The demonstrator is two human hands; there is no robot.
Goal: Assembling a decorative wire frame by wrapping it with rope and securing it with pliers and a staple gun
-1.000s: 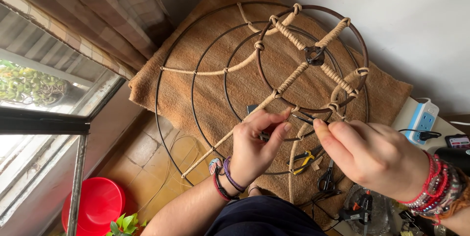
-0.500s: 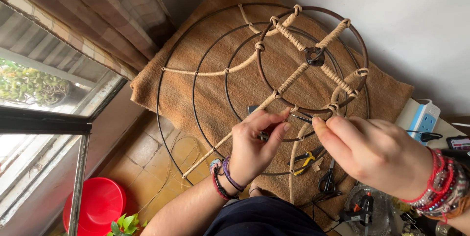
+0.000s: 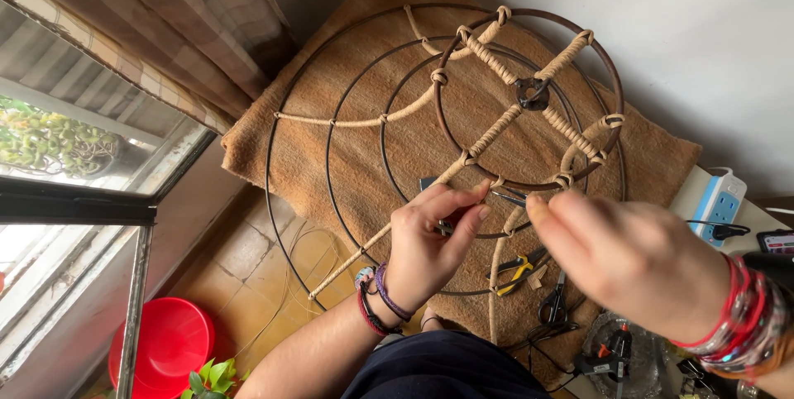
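Burlap (image 3: pixel 347 151) behind — wire frame (image 3: pixel 529 97) touching both hands.

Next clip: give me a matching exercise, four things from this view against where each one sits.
Things:
1. red basin
2. blue and white power strip
3. yellow-handled pliers
4. scissors

Places:
A. right edge, beside the brown mat
B. on the mat, between the two hands
C. bottom left, on the floor by a green plant
D. on the mat, under the right hand

Pairs: 1-C, 2-A, 3-B, 4-D
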